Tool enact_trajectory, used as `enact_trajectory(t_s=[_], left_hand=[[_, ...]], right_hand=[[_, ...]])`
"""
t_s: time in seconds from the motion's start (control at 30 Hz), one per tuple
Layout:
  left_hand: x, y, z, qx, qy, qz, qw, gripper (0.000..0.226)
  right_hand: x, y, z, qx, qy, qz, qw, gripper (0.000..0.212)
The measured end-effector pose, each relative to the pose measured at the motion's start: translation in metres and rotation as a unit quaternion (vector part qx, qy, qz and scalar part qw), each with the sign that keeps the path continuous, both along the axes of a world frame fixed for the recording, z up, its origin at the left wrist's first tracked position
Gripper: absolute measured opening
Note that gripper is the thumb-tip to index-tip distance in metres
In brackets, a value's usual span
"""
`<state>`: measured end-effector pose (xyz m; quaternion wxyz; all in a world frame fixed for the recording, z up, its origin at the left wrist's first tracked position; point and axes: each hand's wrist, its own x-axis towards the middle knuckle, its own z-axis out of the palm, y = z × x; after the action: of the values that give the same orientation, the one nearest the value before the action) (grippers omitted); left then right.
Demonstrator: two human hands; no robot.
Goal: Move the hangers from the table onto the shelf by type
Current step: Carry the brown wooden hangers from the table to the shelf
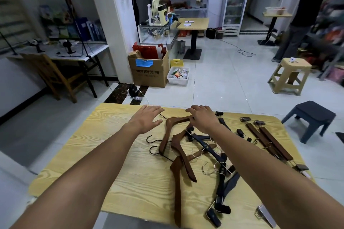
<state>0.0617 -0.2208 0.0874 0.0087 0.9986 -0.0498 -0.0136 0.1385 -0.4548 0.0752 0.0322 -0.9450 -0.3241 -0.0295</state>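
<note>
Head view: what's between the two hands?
The bend of a brown wooden hanger and a thin black wire lie between left hand and right hand, seen in the head view.

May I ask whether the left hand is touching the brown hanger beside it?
Apart: head view shows bare table between left hand and brown hanger.
</note>
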Motion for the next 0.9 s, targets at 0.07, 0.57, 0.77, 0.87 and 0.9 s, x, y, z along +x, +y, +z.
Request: enact_trajectory(t_s=[0.07, 0.57, 0.77, 0.87, 0.9], left_hand=[[0.014, 0.000, -0.001, 0.000, 0.005, 0.006, 1.000, 0.054], [0.098, 0.012, -0.063, -0.015, 0.068, 0.054, 0.996, 0.054], [0.123, 0.013, -0.090, -0.027, 0.097, 0.055, 0.993, 0.053], [0.135, 0.013, -0.105, -0.033, 0.107, 0.058, 0.992, 0.053], [0.139, 0.013, -0.109, -0.037, 0.112, 0.059, 0.991, 0.054]], right_hand=[[0.016, 0.000, -0.003, -0.006, 0.009, -0.001, 1.000, 0.045], [0.121, 0.022, -0.067, -0.062, 0.055, 0.056, 0.995, 0.044], [0.155, 0.026, -0.100, -0.097, 0.085, 0.062, 0.990, 0.043], [0.169, 0.030, -0.114, -0.111, 0.101, 0.064, 0.987, 0.044], [0.173, 0.032, -0.119, -0.117, 0.104, 0.065, 0.986, 0.044]])
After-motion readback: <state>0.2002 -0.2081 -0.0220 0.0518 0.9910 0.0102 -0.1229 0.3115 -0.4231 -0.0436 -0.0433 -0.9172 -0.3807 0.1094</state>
